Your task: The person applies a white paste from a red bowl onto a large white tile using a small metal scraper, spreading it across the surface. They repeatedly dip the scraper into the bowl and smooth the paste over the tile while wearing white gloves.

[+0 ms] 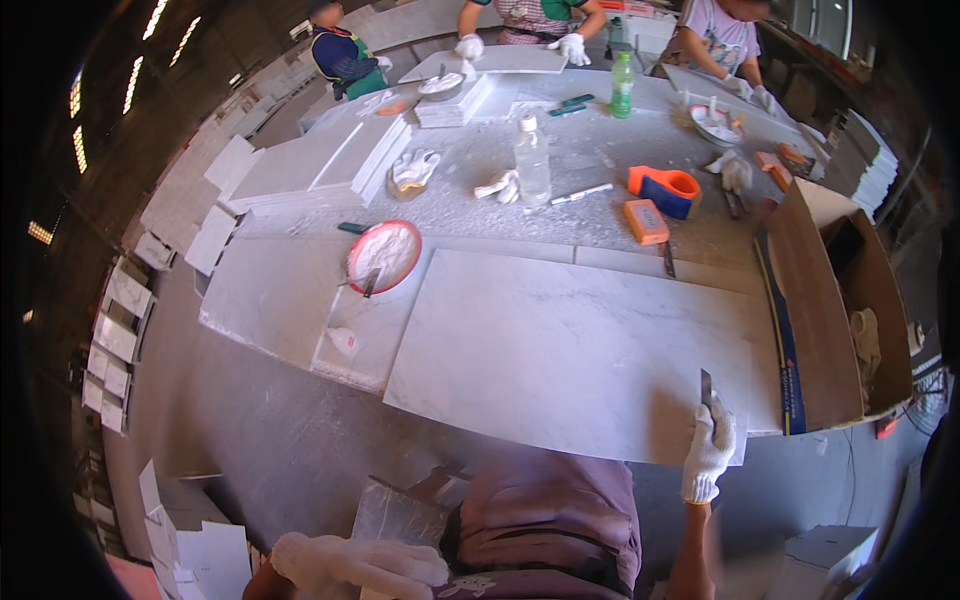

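Observation:
My right hand (710, 450), in a white knit glove, is closed around a small putty knife (706, 386) with its blade pointing away from me. It is over the near right corner of a large white marble slab (560, 350) with faint grey veins. My left hand (360, 565), gloved too and somewhat blurred, is low in front of my body, off the slab, its fingers stretched out with nothing seen in them. Left of the slab stands a red-rimmed bowl (388, 255) of white paste, a scraper (372, 283) resting in it. A small white packet (343, 341) lies nearer me.
A cardboard box (815, 310) borders the slab's right side. Beyond are an orange block (646, 222), an orange-and-blue tape roll (668, 190), a clear bottle (533, 160) and stacked slabs (310, 160). Gloved co-workers (530, 25) handle slabs across the table.

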